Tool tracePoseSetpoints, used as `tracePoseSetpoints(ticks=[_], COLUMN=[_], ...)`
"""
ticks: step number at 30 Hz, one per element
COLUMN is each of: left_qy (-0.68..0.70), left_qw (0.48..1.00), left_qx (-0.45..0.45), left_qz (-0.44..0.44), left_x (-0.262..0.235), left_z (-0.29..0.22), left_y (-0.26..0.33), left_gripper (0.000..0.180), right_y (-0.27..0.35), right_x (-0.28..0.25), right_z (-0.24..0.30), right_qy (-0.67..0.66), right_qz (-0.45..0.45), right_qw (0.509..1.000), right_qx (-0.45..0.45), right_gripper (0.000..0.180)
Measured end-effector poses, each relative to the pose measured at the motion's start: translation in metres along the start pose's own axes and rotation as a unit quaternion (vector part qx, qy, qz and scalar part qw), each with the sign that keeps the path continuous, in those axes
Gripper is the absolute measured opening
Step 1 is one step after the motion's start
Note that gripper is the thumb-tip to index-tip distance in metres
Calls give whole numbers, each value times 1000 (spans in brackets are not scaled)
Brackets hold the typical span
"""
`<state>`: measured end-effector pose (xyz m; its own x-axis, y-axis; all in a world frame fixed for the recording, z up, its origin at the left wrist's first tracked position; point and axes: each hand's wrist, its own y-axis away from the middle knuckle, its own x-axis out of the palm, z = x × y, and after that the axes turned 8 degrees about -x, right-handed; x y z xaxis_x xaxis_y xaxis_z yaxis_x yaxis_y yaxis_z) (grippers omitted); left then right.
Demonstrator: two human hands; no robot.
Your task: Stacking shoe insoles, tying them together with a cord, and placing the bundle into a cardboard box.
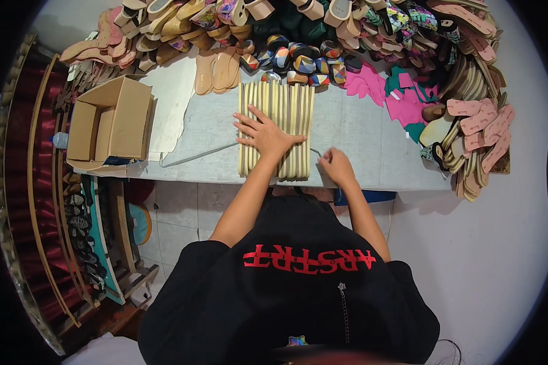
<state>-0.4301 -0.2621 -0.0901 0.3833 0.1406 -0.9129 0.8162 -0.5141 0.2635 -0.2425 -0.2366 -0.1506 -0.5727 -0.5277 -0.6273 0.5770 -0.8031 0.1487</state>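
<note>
A bundle of long, thin cream-and-dark pieces point(277, 109) lies packed side by side on the table in front of me. They look like soles stood on edge, though I cannot be sure. My left hand point(266, 135) rests across the top of the bundle, palm down with its fingers spread. A dark grey cord point(204, 152) runs out from the bundle's left side across the table. On the bundle's right side, a short length of cord shows, and my right hand point(336, 165) pinches its end. Whether the cord passes under the bundle is hidden.
An open cardboard box point(120, 121) stands at the left beside pale sheets point(175, 100). Colourful patterned shoe pieces point(304, 59) line the back. Pink cut-outs point(402, 106) lie back right, near stacked pink insoles point(484, 125). The grey table's front edge point(213, 181) is close to my body.
</note>
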Motion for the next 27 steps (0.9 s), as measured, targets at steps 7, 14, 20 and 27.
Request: tracePoseSetpoints(ticks=[7, 14, 20, 27], left_qy=[8, 7, 18, 58], left_qw=[1000, 1000, 999, 997], left_qx=[1, 18, 19, 41], left_qz=[-7, -20, -20, -16], left_x=[0, -3, -16, -30], left_z=[4, 20, 44, 64], left_y=[4, -9, -23, -22], left_gripper=[143, 142, 142, 140], right_y=[-1, -77, -114, -119], right_x=[-28, -66, -23, 21], right_z=[5, 54, 123, 126], right_qy=[35, -179, -291, -301], right_qz=[110, 142, 148, 214], right_qw=[980, 973, 945, 928], right_qx=[162, 37, -29, -47], right_gripper=[23, 28, 25, 30])
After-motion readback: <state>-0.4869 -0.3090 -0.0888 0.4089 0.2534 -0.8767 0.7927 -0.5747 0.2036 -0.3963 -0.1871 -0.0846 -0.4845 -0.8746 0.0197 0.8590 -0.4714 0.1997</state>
